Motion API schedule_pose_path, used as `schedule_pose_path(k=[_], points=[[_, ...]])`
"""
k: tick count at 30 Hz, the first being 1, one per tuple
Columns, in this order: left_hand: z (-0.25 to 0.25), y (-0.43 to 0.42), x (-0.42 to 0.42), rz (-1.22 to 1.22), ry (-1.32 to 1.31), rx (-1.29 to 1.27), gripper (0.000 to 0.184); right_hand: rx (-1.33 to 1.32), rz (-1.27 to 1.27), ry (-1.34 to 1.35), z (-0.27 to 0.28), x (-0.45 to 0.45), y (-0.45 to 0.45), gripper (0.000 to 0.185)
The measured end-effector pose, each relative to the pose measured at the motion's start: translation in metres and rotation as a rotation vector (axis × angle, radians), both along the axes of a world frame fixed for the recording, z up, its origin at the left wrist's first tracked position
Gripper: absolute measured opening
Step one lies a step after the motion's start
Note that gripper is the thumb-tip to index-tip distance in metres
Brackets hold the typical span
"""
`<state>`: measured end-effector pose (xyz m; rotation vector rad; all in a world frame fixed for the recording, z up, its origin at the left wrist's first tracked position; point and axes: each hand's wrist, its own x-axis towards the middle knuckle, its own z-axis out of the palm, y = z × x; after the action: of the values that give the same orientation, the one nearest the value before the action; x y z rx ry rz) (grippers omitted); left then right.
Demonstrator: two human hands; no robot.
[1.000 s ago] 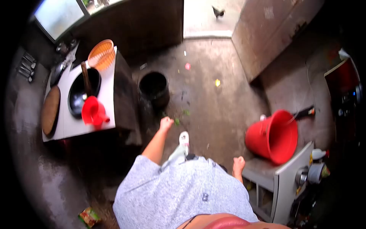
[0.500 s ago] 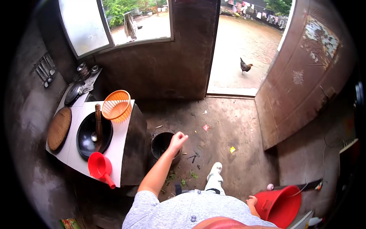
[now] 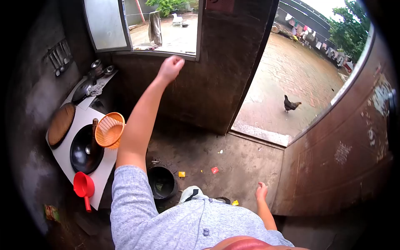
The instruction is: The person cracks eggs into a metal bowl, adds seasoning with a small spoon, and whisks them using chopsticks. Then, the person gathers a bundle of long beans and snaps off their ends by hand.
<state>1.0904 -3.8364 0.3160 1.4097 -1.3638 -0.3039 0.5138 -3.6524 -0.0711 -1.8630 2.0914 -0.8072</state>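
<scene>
My left hand (image 3: 171, 68) is raised in front of the dark wall, just below the window sill. Its fingers are curled into a fist, and nothing shows in them. Low on the right hangs my right hand (image 3: 261, 191), its fingers loosely apart and holding nothing, near the brown door. Below my left arm lies the counter, where an orange basket (image 3: 110, 130) sits tilted at the edge beside a black wok (image 3: 85, 150). A red dipper (image 3: 83, 186) rests at the counter's front corner.
A black bucket (image 3: 161, 182) stands on the floor by the counter. Yellow (image 3: 181, 174) and red (image 3: 214, 170) wrappers litter the floor. The open door (image 3: 333, 162) is at right; outside the doorway stands a chicken (image 3: 291, 103). A round woven lid (image 3: 61, 125) lies by the wall.
The view has shifted toward the doorway, and I am nearer to it. My left hand has risen from above the bucket to the window. The red tub at lower right has left view.
</scene>
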Motion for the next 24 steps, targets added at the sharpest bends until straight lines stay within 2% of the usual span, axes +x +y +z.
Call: schedule_pose_path(k=[2, 5, 8, 9, 11, 12, 13, 15, 17, 20, 22, 24], points=[[0.035, -0.051, 0.01, 0.075, -0.126, -0.052, 0.031, 0.41, -0.098, -0.233, 0.032, 0.024, -0.043, 0.039], [0.093, -0.109, 0.008, 0.145, -0.197, -0.17, 0.031, 0.308, -0.078, -0.132, -0.027, 0.024, -0.082, 0.047], [0.139, -0.187, 0.023, 0.24, -0.277, -0.336, 0.035, 0.58, 0.059, -0.038, -0.073, 0.002, -0.107, 0.068], [0.158, -0.209, 0.026, 0.298, -0.293, -0.367, 0.036, 0.448, 0.086, 0.016, -0.07, 0.003, -0.104, 0.049], [0.186, -0.25, 0.028, 0.372, -0.241, -0.44, 0.04, 0.463, 0.03, 0.031, -0.066, 0.012, -0.132, 0.048], [0.201, -0.27, 0.029, 0.464, -0.315, -0.47, 0.032, 0.523, -0.028, 0.014, -0.063, 0.019, -0.147, 0.047], [0.217, -0.287, 0.033, 0.471, -0.314, -0.477, 0.032, 0.568, -0.077, -0.003, -0.058, 0.029, -0.169, 0.047], [0.246, -0.318, 0.04, 0.367, -0.147, -0.353, 0.045, 0.607, -0.135, -0.03, -0.048, 0.048, -0.215, 0.046], [0.262, -0.345, 0.044, 0.383, -0.193, -0.439, 0.048, 0.61, -0.164, -0.053, -0.038, 0.066, -0.259, 0.045], [0.28, -0.381, 0.05, 0.437, -0.194, -0.329, 0.047, 0.601, -0.157, -0.081, -0.028, 0.087, -0.316, 0.044], [0.285, -0.428, 0.07, 0.724, -0.438, -0.524, 0.046, 0.597, -0.128, -0.089, -0.025, 0.098, -0.352, 0.043], [0.291, -0.421, 0.066, 0.671, -0.396, -0.466, 0.045, 0.6, -0.091, -0.092, -0.026, 0.105, -0.382, 0.042]])
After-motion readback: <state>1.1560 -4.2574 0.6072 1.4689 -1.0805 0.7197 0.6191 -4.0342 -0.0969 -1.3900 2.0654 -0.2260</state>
